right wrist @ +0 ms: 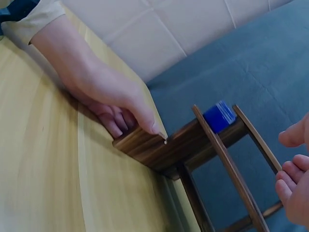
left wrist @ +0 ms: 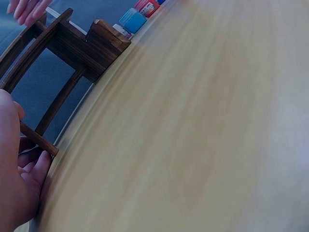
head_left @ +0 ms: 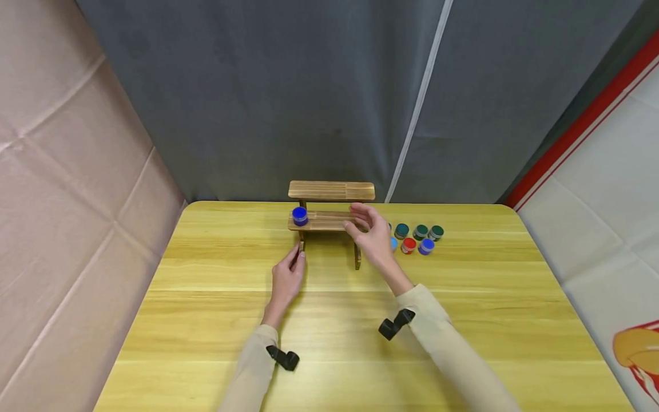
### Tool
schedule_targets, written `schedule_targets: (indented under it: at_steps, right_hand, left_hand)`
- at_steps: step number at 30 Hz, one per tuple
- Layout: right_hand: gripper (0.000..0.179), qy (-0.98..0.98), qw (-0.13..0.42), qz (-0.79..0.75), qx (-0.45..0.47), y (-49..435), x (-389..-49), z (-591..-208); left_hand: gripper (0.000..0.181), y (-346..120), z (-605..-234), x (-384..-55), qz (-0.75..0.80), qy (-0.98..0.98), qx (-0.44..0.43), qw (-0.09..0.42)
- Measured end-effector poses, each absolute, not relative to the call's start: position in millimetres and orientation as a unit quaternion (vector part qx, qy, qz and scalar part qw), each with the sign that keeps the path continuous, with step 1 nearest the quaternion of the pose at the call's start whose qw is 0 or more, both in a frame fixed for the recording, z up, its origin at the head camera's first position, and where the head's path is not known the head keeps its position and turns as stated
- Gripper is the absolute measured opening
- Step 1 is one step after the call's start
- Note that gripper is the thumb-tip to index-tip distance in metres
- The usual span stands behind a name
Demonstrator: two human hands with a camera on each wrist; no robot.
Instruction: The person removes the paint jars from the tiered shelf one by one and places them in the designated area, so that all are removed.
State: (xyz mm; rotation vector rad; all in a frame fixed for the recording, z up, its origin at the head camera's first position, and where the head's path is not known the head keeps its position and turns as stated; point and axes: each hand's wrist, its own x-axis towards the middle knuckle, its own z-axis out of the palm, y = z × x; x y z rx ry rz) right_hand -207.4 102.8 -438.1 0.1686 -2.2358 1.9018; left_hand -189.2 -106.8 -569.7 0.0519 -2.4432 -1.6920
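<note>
A small two-tier wooden rack (head_left: 329, 190) stands at the table's back edge. On the left end of its lower shelf sits a blue-lidded jar (head_left: 300, 216), seen also as a blue jar (right wrist: 219, 117) in the right wrist view. My left hand (head_left: 288, 277) pinches the front end of the rack's left side panel (right wrist: 145, 145) between thumb and fingers. Over the right end of the lower shelf, my right hand (head_left: 374, 237) has loosely bent fingers and holds nothing. Whether its fingertips touch the shelf I cannot tell.
Right of the rack, several small jars stand in two rows, among them a red jar (head_left: 408, 246), a blue jar (head_left: 426, 246) and a green jar (head_left: 436, 232). My right hand partly hides the leftmost ones. A grey curtain (head_left: 288, 103) hangs behind the table.
</note>
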Motion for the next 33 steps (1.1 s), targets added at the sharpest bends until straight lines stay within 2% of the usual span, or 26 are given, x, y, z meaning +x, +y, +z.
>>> schedule_targets:
  at_steps: [11, 33]
  right_hand:
    - [0.044, -0.763, 0.113, 0.629, 0.099, 71.2, -216.4, -432.7]
    - [0.045, -0.793, 0.052, 0.601, 0.089, 24.9, -233.4, -435.3]
  left_hand:
    - [0.042, -107.9, -568.9, -188.3, -0.565, -0.819, 0.023, 0.091]
    - [0.041, -109.7, -567.5, -189.1, -0.57, -0.816, 0.021, 0.093]
